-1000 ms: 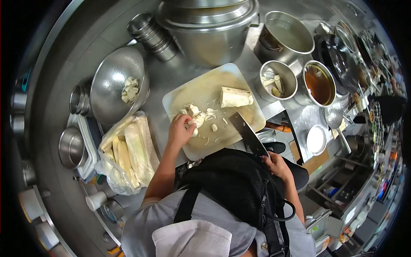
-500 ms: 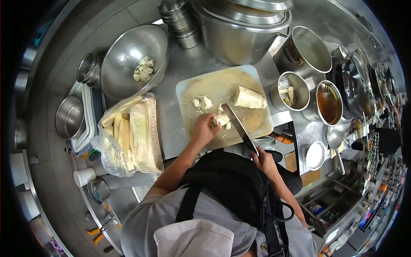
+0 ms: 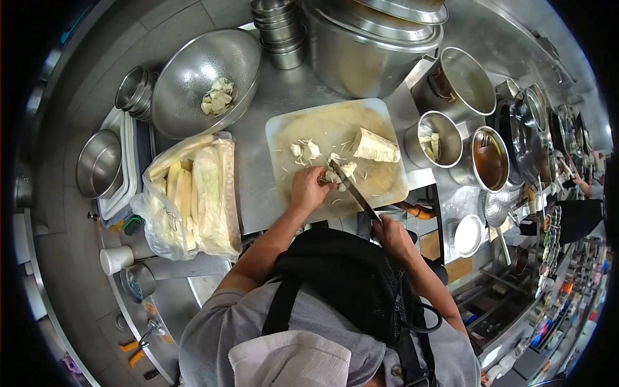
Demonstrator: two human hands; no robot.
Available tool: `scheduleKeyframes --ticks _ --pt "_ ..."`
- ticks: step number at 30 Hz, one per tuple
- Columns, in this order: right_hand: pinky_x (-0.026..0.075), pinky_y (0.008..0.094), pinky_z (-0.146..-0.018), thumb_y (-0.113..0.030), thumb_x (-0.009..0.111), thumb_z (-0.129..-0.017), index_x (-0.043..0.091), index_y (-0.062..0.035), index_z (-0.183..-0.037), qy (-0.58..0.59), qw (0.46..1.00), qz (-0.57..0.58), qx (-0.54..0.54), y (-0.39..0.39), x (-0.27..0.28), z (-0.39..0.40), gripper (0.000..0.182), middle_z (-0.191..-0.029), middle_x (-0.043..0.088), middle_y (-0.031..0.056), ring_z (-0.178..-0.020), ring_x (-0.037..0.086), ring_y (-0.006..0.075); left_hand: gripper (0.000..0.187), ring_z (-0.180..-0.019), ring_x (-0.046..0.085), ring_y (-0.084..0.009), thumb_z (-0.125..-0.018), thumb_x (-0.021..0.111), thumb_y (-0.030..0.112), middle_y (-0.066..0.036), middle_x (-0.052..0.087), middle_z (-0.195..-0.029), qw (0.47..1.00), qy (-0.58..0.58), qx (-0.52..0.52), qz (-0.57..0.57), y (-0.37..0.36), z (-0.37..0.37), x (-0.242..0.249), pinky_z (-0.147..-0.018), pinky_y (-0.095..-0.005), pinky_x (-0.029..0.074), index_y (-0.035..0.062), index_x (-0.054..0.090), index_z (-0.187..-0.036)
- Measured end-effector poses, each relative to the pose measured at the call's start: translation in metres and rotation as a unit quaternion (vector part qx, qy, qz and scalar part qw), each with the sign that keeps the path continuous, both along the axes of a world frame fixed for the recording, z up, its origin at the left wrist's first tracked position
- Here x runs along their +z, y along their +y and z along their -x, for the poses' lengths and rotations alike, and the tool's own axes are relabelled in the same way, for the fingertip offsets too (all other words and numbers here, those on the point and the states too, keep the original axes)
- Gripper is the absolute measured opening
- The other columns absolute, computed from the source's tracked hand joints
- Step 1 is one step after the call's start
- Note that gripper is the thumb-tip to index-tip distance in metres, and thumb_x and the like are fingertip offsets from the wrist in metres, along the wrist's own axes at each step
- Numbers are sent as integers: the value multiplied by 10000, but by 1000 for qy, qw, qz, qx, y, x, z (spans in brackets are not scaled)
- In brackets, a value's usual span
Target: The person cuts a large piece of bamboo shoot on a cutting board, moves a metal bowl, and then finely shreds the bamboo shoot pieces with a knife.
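Observation:
My right hand [image 3: 394,236] is closed round the handle of a kitchen knife [image 3: 356,193]. The blade slants up and left across the pale cutting board [image 3: 288,127], into cut vegetable pieces [image 3: 349,169]. At the blade's left side, my left hand [image 3: 309,191] has its fingers curled on a pale vegetable chunk, mostly hidden under them. A larger pale vegetable piece [image 3: 376,147], which looks like bamboo shoot, lies on the right of the board. Smaller chunks [image 3: 305,150] and thin shreds lie to the left.
Left of the board, a plastic bag [image 3: 225,193] holds long pale stalks. Behind it sits a perforated steel colander [image 3: 184,71] with cut pieces. A large lidded pot [image 3: 361,64] stands at the back. Several pots, including one with brown liquid [image 3: 490,161], line the right. Another person [image 3: 567,219] stands far right.
The knife and my right hand have shifted left, and the blade now lies over the pieces beside my left fingers. My left hand has moved only slightly.

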State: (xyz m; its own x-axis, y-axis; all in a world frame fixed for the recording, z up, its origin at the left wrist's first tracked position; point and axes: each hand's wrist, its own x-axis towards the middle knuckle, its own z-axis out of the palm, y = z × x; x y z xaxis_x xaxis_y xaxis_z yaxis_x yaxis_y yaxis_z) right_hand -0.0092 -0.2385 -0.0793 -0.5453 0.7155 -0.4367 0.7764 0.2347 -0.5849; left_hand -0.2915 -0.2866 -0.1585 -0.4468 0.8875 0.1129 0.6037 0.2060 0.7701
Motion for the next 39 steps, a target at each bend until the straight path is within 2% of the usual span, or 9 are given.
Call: scheduleKeyframes --ticks 17,19,21,22,25,29,32,34,39 --pt "499 456 -658 -259 617 -1015 624 30 -1179 106 993 -8 -43 -11 -5 -4 333 -758 628 284 -707 646 440 498 -1177 586 -329 -791 829 191 -98 642 -1287 979 201 -30 -27 23 80 5 -1030 -438 462 131 668 -1257" --pt "503 456 -662 -263 616 -1017 624 31 -1180 94 995 -6 -39 -15 -3 -8 336 -761 634 282 -715 654 438 507 -1117 621 -342 -784 826 173 -94 686 -1228 994 105 -40 -4 27 84 5 -989 -445 493 127 670 -1264" --pt "449 404 -604 -214 598 -1030 616 49 -1044 122 992 -20 -41 -20 -8 -13 263 -688 584 204 -598 541 231 482 -1064 652 -301 -811 814 146 -92 707 -1178 998 46 -37 0 17 82 13 -945 -413 517 103 657 -1264" --pt "502 456 -663 -263 611 -1019 630 19 -1159 86 995 8 -42 -20 -1 -13 316 -758 632 278 -714 658 436 457 -1011 683 -260 -837 803 118 -91 727 -1128 999 -12 -34 7 10 79 18 -900 -382 541 78 644 -1265" --pt "501 449 -665 -268 616 -1017 631 14 -1151 136 989 20 -50 -26 -6 -15 313 -758 632 270 -716 658 431 422 -965 692 -153 -897 767 68 -103 735 -1134 955 -291 24 -56 -7 74 6 -837 -296 553 34 605 -1285" --pt "499 441 -671 -274 629 -1012 636 12 -1142 95 994 55 -28 -25 9 -5 315 -772 636 272 -724 663 412 416 -996 673 -84 -934 740 44 -119 720 -1198 929 -351 1 -115 -27 76 2 -846 -244 544 17 575 -1314" --pt "494 421 -666 -279 632 -1011 637 24 -1127 65 997 44 -9 -26 -1 -4 325 -762 617 267 -693 650 374 461 -1114 674 -190 -907 779 105 -155 687 -1278 940 -333 56 -47 -39 80 1 -952 -324 536 27 583 -1317" --pt "496 409 -662 -299 621 -1022 638 41 -1126 118 992 31 -33 -28 -28 -14 356 -731 628 213 -667 649 304 542 -1302 568 -313 -874 812 218 -188 610 -1388 995 57 32 -81 -41 81 -6 -1074 -426 473 53 586 -1339" --pt "489 300 -525 -373 591 -1047 637 8 -1051 159 957 188 -153 -27 -31 -49 384 -663 580 37 -571 601 142 649 -1405 452 -395 -844 833 289 -216 482 -1501 996 29 0 -79 -23 37 -10 -1144 -459 399 64 566 -1392"
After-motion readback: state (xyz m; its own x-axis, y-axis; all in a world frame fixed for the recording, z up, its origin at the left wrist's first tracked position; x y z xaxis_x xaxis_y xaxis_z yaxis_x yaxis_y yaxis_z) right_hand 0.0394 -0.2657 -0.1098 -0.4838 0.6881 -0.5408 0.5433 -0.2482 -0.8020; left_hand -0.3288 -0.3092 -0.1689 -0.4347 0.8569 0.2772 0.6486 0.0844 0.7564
